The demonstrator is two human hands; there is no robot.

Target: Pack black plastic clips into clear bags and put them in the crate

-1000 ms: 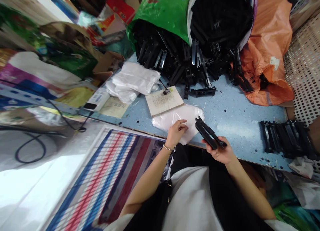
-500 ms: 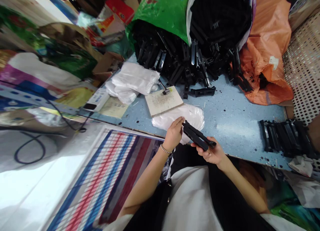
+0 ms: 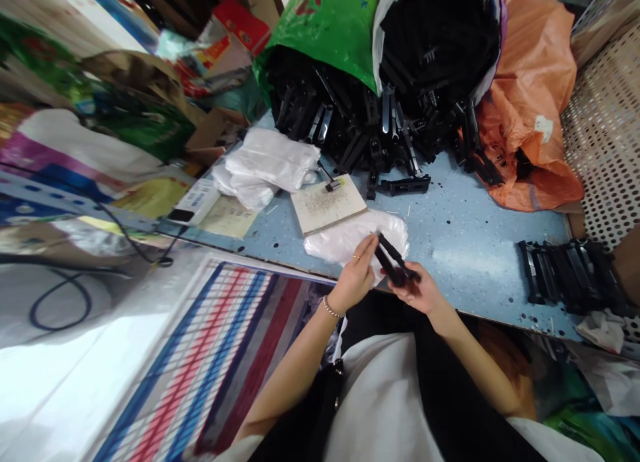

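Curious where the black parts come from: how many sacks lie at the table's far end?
3: green sack left, white sack middle, orange sack right; others may hide behind.

The black part [image 3: 393,262] in the right hand [image 3: 423,292] looks like hard plastic, matt with a slight sheen. The bags [image 3: 345,239] beneath it are thin white plastic film (crinkled, faintly glossy). The bench [image 3: 465,235] is smooth, blue-speckled laminate. The orange sack [image 3: 530,115] is dull, creased plastic.

Before me: blue speckled counter [image 3: 465,242]. At my left, striped mat [image 3: 235,342] on floor [image 3: 55,375], bright glare beside it. White perforated panel [image 3: 605,149] far right.
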